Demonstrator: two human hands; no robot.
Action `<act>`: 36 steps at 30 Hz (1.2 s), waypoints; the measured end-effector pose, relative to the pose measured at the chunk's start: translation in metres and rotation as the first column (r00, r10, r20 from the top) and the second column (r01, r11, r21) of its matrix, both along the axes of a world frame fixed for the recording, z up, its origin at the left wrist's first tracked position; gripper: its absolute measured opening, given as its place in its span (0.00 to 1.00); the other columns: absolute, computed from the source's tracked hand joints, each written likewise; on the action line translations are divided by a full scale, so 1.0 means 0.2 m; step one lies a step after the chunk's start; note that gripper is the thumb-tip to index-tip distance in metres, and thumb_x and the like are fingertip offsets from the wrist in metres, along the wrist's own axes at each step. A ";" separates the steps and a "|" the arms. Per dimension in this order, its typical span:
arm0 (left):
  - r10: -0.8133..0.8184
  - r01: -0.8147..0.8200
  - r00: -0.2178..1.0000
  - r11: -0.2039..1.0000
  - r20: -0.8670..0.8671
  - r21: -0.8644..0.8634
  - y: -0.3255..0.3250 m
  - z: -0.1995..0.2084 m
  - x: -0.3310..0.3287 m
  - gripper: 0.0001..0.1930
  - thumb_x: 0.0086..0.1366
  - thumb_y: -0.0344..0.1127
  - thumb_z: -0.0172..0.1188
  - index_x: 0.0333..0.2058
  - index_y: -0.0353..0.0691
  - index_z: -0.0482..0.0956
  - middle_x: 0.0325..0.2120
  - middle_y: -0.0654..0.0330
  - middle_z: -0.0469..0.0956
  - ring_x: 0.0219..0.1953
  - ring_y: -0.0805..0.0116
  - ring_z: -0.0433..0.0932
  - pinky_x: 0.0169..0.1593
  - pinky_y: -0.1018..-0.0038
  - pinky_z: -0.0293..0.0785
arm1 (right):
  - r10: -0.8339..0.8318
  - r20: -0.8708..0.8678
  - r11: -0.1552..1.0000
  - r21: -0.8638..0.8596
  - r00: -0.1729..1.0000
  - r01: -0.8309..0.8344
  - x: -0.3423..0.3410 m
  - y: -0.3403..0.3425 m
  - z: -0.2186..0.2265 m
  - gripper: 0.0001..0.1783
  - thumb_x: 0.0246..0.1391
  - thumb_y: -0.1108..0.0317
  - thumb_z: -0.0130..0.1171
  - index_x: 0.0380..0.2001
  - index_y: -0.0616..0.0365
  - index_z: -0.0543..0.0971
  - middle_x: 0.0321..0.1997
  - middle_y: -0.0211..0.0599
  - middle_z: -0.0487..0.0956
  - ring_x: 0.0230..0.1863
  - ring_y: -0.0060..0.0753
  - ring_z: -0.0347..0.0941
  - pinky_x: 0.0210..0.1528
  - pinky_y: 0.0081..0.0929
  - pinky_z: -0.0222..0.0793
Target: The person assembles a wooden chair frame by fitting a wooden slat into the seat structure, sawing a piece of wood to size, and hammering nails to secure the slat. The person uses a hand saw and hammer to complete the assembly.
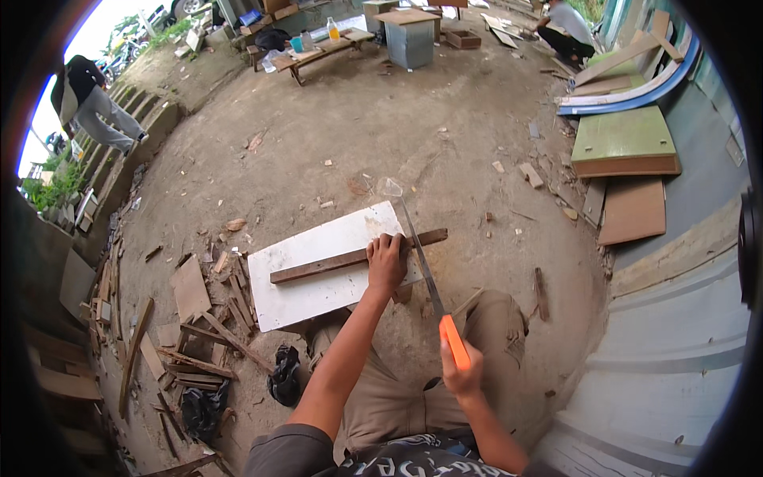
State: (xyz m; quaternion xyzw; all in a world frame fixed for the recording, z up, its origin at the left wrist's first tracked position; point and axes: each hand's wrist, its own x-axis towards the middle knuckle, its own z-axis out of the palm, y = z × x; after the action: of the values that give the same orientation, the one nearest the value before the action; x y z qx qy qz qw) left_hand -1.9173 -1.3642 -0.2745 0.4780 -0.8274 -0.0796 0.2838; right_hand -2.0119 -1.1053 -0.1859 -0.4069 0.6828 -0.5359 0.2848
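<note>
The stick (326,263) lies lengthwise on the worktop (294,302), right end overhanging. The saw (427,274) crosses the stick just beyond the worktop's right edge. Scraps (236,342) lie on the ground (302,171), left of the worktop.

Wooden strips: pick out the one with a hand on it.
The dark brown strip lying across the white board, under the left hand. The loose strips at lower left lie scattered and piled on the ground, untouched.
</note>
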 end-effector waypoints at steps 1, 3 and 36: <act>-0.004 0.004 1.000 1.000 -0.021 0.003 0.00 0.00 -0.01 0.16 0.63 0.36 0.58 0.50 0.42 0.74 0.41 0.51 0.70 0.49 0.50 0.69 0.56 0.58 0.60 | -0.049 -0.016 0.997 -0.063 0.999 0.048 0.02 0.07 0.03 0.17 0.61 0.63 0.59 0.23 0.64 0.74 0.15 0.34 0.69 0.18 0.22 0.64 0.22 0.29 0.61; 0.000 0.000 0.999 1.000 -0.041 0.003 -0.01 -0.01 -0.03 0.16 0.63 0.35 0.59 0.50 0.41 0.74 0.41 0.50 0.70 0.49 0.50 0.68 0.56 0.58 0.59 | -0.143 -0.039 0.974 -0.185 0.989 0.133 0.06 0.23 0.07 0.17 0.60 0.63 0.61 0.21 0.62 0.74 0.14 0.35 0.69 0.16 0.22 0.64 0.20 0.30 0.59; -0.012 0.012 1.000 1.000 -0.021 0.020 0.00 -0.03 -0.03 0.18 0.63 0.37 0.61 0.51 0.42 0.75 0.42 0.54 0.71 0.50 0.54 0.69 0.58 0.61 0.60 | -0.012 0.038 1.000 -0.017 0.999 0.013 -0.05 -0.17 -0.03 0.14 0.60 0.66 0.61 0.24 0.64 0.76 0.15 0.32 0.70 0.18 0.20 0.66 0.21 0.27 0.61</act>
State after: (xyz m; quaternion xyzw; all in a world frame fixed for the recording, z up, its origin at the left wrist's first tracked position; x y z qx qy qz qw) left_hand -1.9236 -1.3638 -0.2798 0.4751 -0.8264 -0.0946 0.2870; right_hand -2.0210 -1.1389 -0.1929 -0.3950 0.6750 -0.5512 0.2906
